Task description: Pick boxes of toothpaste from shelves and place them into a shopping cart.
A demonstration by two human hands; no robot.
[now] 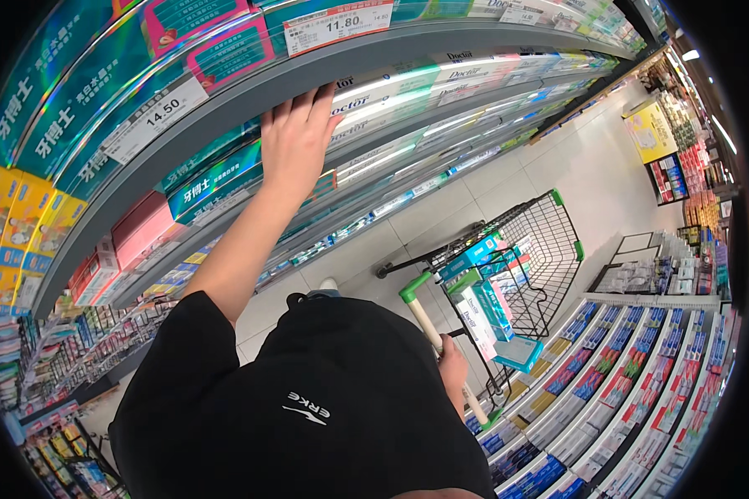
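Observation:
My left hand (296,140) reaches into a shelf of toothpaste boxes, back of the hand up and fingers stretched forward. Its fingertips are partly hidden under the shelf edge, so a grip cannot be made out. White toothpaste boxes (362,103) lie just right of it, teal ones (215,184) to its left. My right hand (452,368) is wrapped around the pale handle (429,318) of a shopping cart. Several toothpaste boxes, among them a white one (474,318) and a teal one (492,305), rest in the cart's wire basket (552,249).
The grey shelf edge (243,81) curves above my left hand, with price tags on it. Pink boxes (140,231) stand at the left. Shelves of packaged goods (624,374) line the right side beyond the cart. The tiled aisle floor (562,156) stretches to the upper right.

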